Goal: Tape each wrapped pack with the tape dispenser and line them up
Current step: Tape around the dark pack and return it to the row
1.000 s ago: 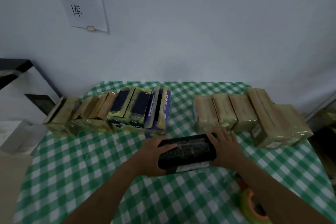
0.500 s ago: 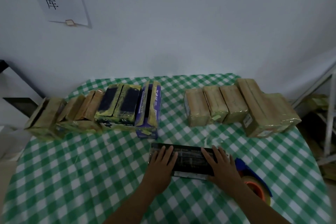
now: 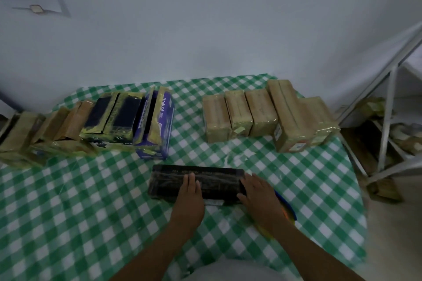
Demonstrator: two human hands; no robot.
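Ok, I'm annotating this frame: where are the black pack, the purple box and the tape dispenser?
black pack (image 3: 219,180), head view, bare middle of its top face.
purple box (image 3: 165,125), head view, its right side face.
tape dispenser (image 3: 286,205), head view, the blue edge; the rest is hidden.

Left hand (image 3: 189,198) lay palm down, fingers straight and together, right hand (image 3: 258,196) lay palm down beside it, fingers loosely spread, both bare forearms (image 3: 159,251) reached forward from below.
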